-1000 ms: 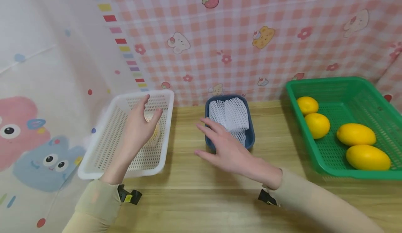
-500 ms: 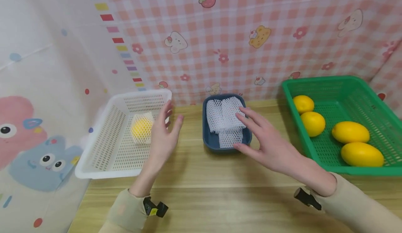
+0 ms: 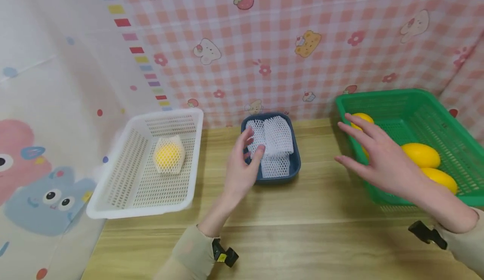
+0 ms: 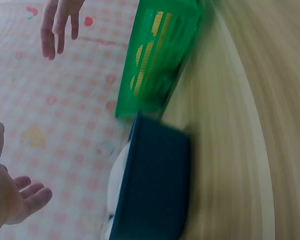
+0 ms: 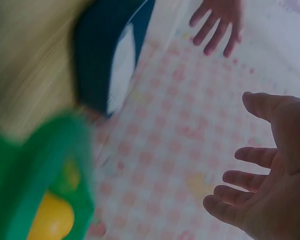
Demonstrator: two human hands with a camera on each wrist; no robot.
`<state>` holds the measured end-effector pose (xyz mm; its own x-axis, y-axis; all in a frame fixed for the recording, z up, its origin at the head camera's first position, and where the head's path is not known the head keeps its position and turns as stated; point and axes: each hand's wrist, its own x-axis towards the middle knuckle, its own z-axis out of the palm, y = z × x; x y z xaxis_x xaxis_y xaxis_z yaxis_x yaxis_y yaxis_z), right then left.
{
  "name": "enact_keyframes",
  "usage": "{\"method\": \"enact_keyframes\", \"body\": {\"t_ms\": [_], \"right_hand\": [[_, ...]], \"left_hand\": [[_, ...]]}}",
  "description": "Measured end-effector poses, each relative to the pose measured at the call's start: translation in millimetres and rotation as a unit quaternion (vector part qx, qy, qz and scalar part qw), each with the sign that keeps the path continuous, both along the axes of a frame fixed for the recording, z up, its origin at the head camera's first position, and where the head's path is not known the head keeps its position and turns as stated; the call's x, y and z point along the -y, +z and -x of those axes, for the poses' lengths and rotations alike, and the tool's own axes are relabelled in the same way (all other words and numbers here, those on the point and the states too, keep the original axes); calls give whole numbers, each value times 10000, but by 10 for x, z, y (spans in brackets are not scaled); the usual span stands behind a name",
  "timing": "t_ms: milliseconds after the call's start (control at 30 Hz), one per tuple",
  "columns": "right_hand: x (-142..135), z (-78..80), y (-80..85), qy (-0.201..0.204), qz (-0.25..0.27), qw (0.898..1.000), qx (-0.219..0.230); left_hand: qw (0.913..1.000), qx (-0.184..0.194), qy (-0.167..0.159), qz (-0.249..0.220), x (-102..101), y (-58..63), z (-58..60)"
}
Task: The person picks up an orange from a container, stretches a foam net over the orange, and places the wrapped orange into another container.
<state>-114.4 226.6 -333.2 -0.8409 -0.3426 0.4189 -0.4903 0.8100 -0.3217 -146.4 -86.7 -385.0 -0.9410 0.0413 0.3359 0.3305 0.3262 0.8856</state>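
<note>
My left hand (image 3: pixel 242 168) hovers at the left side of a small dark blue basket (image 3: pixel 296 162), its fingers loosely bent and holding nothing. Folded white foam net sleeves (image 3: pixel 277 137) lie in that basket, partly hidden behind the hand. Over the left rim of a green basket (image 3: pixel 459 135) hangs my right hand (image 3: pixel 389 162), fingers spread and relaxed, with nothing in it. Yellow lemons (image 3: pixel 420 155) lie in the green basket, some partly covered by this hand. In the right wrist view the right hand (image 5: pixel 269 175) has its fingers extended and apart.
At the left stands a white basket (image 3: pixel 194 162) holding one yellow fruit in a white foam net (image 3: pixel 169 155). All three baskets sit on a wooden table (image 3: pixel 283 225). A pink checked cloth (image 3: pixel 242 57) hangs directly behind them.
Both hands have moved right: the left from over the white basket to the blue one, the right from the blue basket to the green one. The netted fruit has come into full view.
</note>
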Motion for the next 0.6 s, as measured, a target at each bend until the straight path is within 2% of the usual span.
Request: {"method": "enact_keyframes", "body": {"t_ms": [133,233,433,600], "right_hand": [[-302,59,-6,-293,-154,9992,206],[-500,89,-21,-541,-326,9970,440],[-853,187,-107,-893,-832,9885,894],[-1108,234,-200,-975,-1204,9805,1213]], "left_hand": [[9990,122,-397,-143,-279,-65,54],[9970,358,-636,-262,-465,-128,90],[9938,686,-864,-143,-789,-230,95],[9908,818,-1073,-77,-1087,-257,84]]}}
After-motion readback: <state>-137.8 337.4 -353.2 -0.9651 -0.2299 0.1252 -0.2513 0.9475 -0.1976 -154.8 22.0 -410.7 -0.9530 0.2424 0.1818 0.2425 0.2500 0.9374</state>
